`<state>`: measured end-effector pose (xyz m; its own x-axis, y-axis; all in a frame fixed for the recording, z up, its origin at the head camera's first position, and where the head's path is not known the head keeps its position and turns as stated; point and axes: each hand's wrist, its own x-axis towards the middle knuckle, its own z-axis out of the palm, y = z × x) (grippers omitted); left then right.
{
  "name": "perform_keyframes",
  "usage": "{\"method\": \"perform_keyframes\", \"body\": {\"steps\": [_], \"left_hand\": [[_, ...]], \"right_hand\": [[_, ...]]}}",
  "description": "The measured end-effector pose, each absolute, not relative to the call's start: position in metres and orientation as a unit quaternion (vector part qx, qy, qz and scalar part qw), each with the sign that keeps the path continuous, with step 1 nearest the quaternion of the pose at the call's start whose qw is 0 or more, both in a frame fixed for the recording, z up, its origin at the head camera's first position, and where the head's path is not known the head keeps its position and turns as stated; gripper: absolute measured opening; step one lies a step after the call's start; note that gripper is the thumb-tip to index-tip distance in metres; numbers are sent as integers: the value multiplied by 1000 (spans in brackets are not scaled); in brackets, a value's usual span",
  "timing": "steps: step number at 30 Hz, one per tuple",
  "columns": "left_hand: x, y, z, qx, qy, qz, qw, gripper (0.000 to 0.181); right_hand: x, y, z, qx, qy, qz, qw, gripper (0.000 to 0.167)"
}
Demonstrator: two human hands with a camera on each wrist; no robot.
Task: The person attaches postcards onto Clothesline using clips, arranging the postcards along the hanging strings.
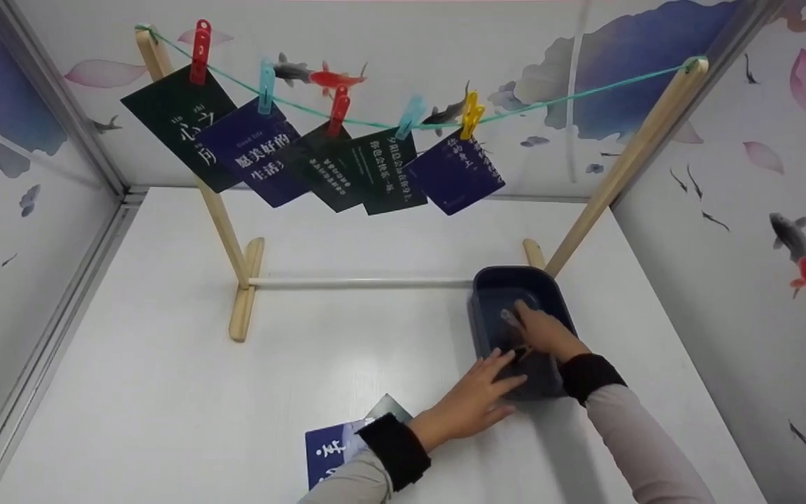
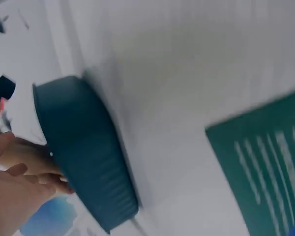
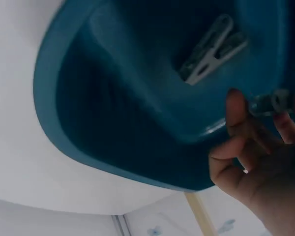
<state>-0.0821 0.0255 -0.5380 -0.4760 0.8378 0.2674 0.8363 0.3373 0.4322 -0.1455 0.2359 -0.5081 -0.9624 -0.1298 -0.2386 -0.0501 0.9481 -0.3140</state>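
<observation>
My right hand [image 1: 548, 332] reaches down inside a dark blue plastic basin [image 1: 476, 318]. Its fingers pinch a small clear clothespin [image 3: 270, 103], which the fingers partly cover. Another pale clothespin [image 3: 206, 51] lies on the basin floor in the right wrist view. At the basin's near left edge, my left hand [image 1: 469, 399] has its fingers spread and holds nothing. Below the left wrist lie a blue card [image 1: 326, 451] with white writing and a greyish-green card [image 1: 390, 406], both partly hidden by the sleeve. The left wrist view shows a green card [image 2: 265, 167] with white lines.
A green string [image 1: 585, 93] runs between two wooden posts [image 1: 627, 168]. Several dark green and blue cards [image 1: 252, 154] hang on it from red, light blue and yellow clothespins [image 1: 472, 115]. A white rod [image 1: 361, 283] joins the wooden feet [image 1: 242, 311] behind the basin.
</observation>
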Motion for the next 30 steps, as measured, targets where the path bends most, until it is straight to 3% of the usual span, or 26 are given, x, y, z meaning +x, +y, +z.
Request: {"method": "perform_keyframes", "body": {"steps": [5,13,16,20,22,24,30], "left_hand": [[-96,-13,-528,469,833,294,-4,47],[-119,-104,-535,316,880,353,-21,48],[-115,-136,-541,266,900,344,26,57],[-94,-165,-550,239,917,292,130,84],[-80,-169,-557,240,925,250,157,96],[-67,-166,-565,244,933,216,152,104],[-53,-140,-580,204,966,137,74,114]], "right_hand": [[-153,235,-496,-39,968,-248,13,18],[-150,223,-473,-12,935,-348,-70,28],[-143,211,-468,-27,927,-361,-100,28],[-133,195,-463,-40,916,-373,-143,31],[-129,187,-461,-45,911,-378,-157,35],[-127,180,-458,-54,909,-382,-159,37],[-125,167,-453,-78,909,-379,-155,37]]}}
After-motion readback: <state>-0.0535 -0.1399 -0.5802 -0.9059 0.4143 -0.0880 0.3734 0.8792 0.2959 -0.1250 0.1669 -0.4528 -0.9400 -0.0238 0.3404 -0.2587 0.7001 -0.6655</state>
